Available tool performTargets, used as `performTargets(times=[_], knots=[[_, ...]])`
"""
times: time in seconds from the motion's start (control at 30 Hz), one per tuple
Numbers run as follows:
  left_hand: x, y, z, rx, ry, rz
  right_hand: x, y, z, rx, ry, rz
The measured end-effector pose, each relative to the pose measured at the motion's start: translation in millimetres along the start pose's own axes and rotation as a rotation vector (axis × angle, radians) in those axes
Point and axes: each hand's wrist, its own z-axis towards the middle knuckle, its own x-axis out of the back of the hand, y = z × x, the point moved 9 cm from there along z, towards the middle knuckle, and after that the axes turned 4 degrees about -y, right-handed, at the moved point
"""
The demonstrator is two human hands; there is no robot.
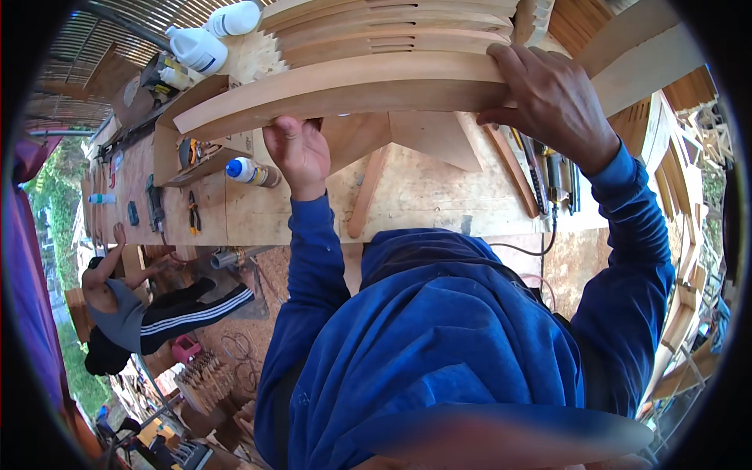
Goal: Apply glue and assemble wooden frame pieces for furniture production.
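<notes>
Across the workbench [282, 211] I hold up a long, pale wooden board [345, 92]. My right hand [548, 102] grips it near its right end, thumb below and fingers over the top. My left hand [298, 153] supports the lower edge left of the middle, its fingers partly hidden behind the board. Under it lie flat, angled wooden pieces [431, 141] and a narrow wooden strip [368, 192]. A second narrow strip [511, 168] lies below my right hand. Several slotted wooden pieces [392, 33] are stacked behind the board.
Left of my left hand stand a blue-capped bottle [252, 171] and a cardboard box [167, 149]. Pliers [193, 211] and a power tool [154, 202] lie farther left. White jugs [197, 50] stand at the back. Another person [117, 301] is at the bench's left end.
</notes>
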Motion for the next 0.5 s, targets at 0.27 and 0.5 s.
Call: performTargets(times=[0.27, 0.5], knots=[[-1.5, 7.2, 7.2, -0.038, -0.012, 0.043, -21.2, 2.1, -150.4, -0.226, 1.09, 0.741], [-3.0, 5.4, 13.3, -0.061, -0.083, 0.032, -158.1, 9.1, -84.3, -0.224, 1.026, 1.898]])
